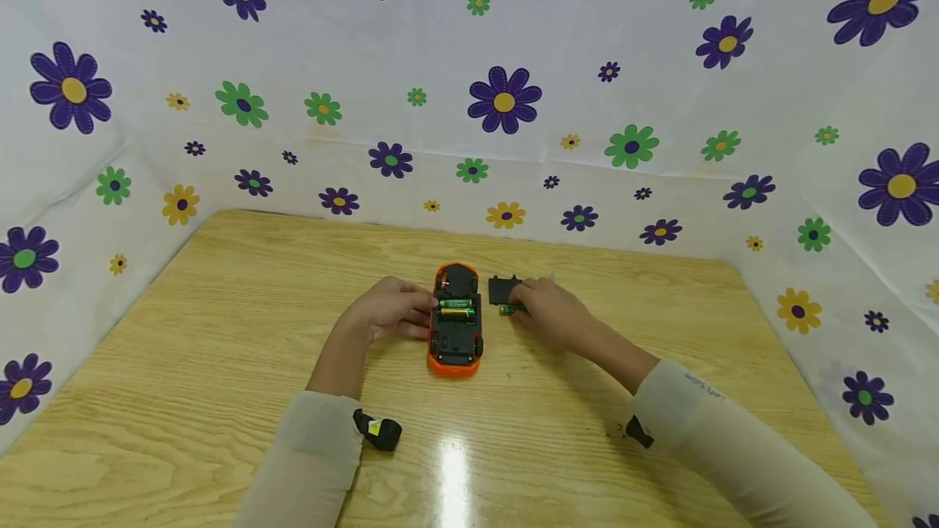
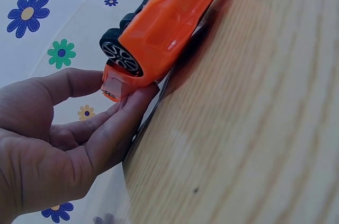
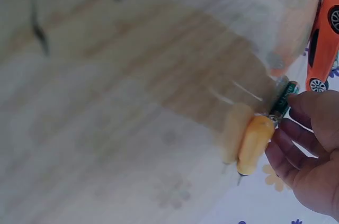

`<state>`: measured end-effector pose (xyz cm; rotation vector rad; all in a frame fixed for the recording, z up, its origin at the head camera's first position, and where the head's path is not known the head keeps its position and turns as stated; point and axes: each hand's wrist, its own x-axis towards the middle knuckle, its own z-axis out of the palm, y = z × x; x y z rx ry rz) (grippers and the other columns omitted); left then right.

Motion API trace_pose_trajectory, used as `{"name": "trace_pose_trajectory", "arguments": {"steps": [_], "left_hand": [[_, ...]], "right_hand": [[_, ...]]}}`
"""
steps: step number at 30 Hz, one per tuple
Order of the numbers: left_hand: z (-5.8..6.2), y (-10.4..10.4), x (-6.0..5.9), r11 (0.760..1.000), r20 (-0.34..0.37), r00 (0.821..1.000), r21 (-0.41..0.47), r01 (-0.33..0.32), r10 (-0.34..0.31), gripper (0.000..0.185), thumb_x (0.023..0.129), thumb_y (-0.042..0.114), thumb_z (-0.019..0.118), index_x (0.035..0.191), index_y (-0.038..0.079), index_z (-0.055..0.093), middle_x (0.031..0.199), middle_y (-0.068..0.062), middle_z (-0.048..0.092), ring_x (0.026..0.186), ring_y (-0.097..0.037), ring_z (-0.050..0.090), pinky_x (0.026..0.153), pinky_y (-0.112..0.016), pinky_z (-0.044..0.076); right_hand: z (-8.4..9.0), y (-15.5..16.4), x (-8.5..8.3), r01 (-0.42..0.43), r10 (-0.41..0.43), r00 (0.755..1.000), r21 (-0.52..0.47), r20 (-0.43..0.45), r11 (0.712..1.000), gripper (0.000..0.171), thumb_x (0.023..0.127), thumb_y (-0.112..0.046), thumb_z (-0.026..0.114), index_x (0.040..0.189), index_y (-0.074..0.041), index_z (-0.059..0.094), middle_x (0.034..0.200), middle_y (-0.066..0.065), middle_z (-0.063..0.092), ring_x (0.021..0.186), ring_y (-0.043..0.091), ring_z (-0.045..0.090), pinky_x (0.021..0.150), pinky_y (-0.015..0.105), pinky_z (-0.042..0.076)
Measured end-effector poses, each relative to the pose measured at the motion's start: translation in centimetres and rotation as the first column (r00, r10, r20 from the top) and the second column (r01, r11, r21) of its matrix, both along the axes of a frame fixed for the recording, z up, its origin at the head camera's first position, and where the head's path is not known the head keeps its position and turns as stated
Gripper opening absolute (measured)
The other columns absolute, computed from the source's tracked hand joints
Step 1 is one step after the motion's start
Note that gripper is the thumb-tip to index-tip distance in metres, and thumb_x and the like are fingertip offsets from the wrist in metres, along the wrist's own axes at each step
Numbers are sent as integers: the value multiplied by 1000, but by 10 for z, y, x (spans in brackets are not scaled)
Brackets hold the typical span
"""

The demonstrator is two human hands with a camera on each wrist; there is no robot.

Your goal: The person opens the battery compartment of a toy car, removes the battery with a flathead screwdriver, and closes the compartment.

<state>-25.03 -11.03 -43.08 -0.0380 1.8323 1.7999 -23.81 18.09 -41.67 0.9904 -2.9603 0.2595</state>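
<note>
An orange toy car [image 1: 453, 367] lies upside down on the table, its black underside facing up. Inside its uncovered battery compartment are a green battery [image 1: 456, 303] and a gold-and-green battery [image 1: 458, 313]. My left hand [image 1: 392, 308] grips the car's left side; the left wrist view shows fingers on both sides of one end of the car body [image 2: 164, 28]. To the right of the car, my right hand [image 1: 550, 312] pinches another green battery [image 3: 283, 98] at the table surface. A black battery cover [image 1: 502, 290] lies just beside those fingers, partly hidden by them.
A yellow handle-like object [image 3: 256, 144] lies close to the right fingertips; its kind is unclear. The wooden table [image 1: 220, 349] is bounded at the back and sides by a flower-patterned white cloth [image 1: 440, 39].
</note>
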Motion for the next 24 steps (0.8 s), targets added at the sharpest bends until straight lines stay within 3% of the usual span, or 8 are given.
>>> {"name": "trace_pose_trajectory", "arguments": {"steps": [10,24], "left_hand": [[1,0,2,1000,0,1000,7,2,-2,42,102,8,60,139,-12,52,112,-23,67,90,-26,71,82,-42,64],[0,0,1,1000,-1,1000,2,7,-7,42,102,9,60,139,-11,53,111,-23,67,90,-26,71,83,-42,64]], "right_hand": [[15,-10,1,-38,38,998,-6,-54,999,19,99,-12,70,116,-2,70,107,10,68,95,27,62,81,39,57],[26,-42,7,-136,128,986,-71,-109,988,14,97,-13,73,108,-4,72,101,10,70,91,24,63,76,36,57]]}}
